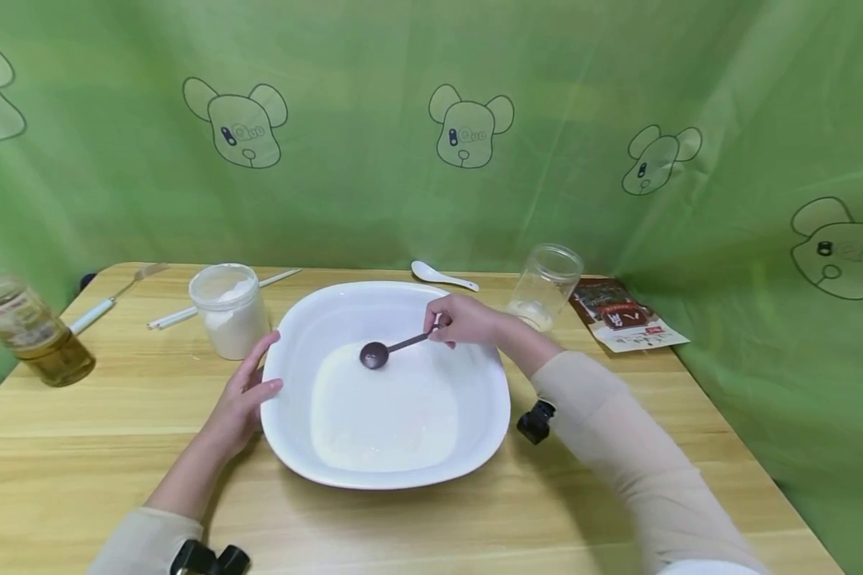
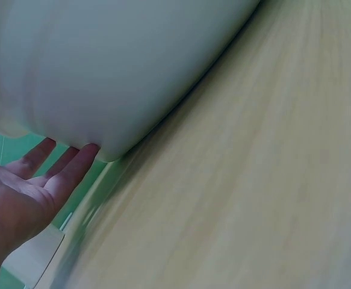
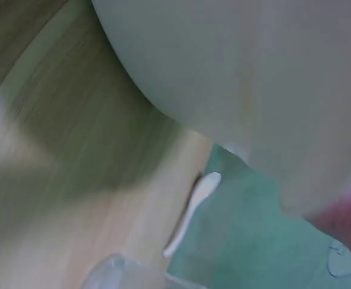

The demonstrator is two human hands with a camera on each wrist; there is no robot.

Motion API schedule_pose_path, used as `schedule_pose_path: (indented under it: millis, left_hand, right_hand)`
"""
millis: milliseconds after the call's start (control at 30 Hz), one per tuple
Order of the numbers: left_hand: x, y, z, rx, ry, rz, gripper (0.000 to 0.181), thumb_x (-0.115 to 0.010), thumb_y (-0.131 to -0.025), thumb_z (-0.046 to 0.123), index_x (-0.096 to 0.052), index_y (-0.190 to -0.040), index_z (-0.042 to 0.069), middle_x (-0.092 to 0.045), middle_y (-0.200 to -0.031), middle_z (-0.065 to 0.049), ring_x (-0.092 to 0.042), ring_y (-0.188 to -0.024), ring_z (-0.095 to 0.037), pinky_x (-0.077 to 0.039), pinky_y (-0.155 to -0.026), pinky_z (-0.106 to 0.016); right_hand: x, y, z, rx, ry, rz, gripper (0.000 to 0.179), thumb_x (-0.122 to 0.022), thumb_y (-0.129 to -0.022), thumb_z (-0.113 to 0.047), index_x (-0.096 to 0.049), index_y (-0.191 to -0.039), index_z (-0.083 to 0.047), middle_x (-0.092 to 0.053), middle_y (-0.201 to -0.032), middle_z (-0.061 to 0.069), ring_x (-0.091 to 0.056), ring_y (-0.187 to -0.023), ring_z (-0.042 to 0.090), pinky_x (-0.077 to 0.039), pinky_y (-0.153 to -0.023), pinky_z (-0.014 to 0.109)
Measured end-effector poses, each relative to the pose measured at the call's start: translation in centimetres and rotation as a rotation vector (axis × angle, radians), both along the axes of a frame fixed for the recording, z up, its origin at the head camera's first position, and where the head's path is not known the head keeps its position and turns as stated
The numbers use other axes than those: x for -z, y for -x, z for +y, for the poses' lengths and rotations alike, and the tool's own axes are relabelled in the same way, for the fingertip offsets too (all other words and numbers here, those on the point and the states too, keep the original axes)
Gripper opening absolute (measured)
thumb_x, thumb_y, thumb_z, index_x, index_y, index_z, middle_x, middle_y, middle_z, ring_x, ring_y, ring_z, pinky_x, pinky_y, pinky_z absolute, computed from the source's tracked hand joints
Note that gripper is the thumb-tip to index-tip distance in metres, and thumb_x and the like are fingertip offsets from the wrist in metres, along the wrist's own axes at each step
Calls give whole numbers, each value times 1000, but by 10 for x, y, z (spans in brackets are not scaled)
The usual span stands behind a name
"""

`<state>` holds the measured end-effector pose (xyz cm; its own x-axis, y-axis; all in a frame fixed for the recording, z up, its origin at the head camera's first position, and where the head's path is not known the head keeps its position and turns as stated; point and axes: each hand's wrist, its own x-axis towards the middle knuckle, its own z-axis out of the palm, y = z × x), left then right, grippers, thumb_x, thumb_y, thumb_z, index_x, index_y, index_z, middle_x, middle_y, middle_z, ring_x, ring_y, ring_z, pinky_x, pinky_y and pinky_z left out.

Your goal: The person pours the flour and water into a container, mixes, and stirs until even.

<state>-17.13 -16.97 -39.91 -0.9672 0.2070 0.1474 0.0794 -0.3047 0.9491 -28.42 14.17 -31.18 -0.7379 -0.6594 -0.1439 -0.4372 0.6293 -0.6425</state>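
Note:
A large white basin (image 1: 482, 423) stands on the table with a smooth white layer (image 1: 384, 415) in its bottom; powder or liquid, I cannot tell. At its left side my left hand (image 1: 240, 399) steadies it, thumb at the rim. In the left wrist view, the fingertips (image 2: 90, 150) touch the outer wall. My right hand (image 1: 463, 319) reaches over the far right rim and pinches the handle of a dark brown measuring spoon (image 1: 375, 355). The spoon's round bowl hangs over the basin's inside and looks dark, with no white heap. In the right wrist view the basin's wall hides the spoon.
Left of the basin are a jar of white powder (image 1: 233, 319), white sticks (image 1: 176, 318), a brush-like tool (image 1: 104, 307) and an oil bottle (image 1: 32, 331). Behind and right lie a white spoon (image 1: 442, 276), a clear jar (image 1: 545, 283) with white contents and a brown packet (image 1: 626, 315).

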Motion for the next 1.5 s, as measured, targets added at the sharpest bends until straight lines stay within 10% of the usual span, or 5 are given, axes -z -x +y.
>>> schedule_pose_path:
  millis: [467,667,1167,1500]
  left_hand:
    - [-2,0,0,-9,15,-9,61,-45,-82,4,-22,-137,20,-36,-120,-14,-55,-91,-19,-51,-67,-38]
    - [0,0,0,-1,-3,-6,62,-45,-82,3,-22,-137,20,-34,-120,-14,-54,-91,-18,-51,-67,-38]
    - [-1,-1,0,7,-8,-3,61,-44,-83,2,-22,-137,20,-33,-121,-16,-54,-92,-20,-50,-67,-40]
    - [0,0,0,3,-1,-20,61,-45,-83,3,-21,-137,21,-32,-122,-15,-54,-92,-19,-50,-66,-39]
  right_hand:
    - [9,-28,-25,-112,71,-299,7,-56,-78,4,-58,-81,-1,-47,-48,4,-39,-42,14,-27,-40,17]
    - [-6,-36,-3,-132,-11,-298,8,-55,-77,4,-59,-81,-2,-45,-48,4,-39,-44,12,-29,-43,18]
    - [-12,6,13,41,26,-149,4,-56,-77,2,-57,-81,2,-49,-52,6,-38,-43,11,-28,-40,19]
    - [5,2,-25,35,71,-329,6,-55,-79,1,-57,-85,1,-49,-52,7,-30,-38,9,-22,-37,18]
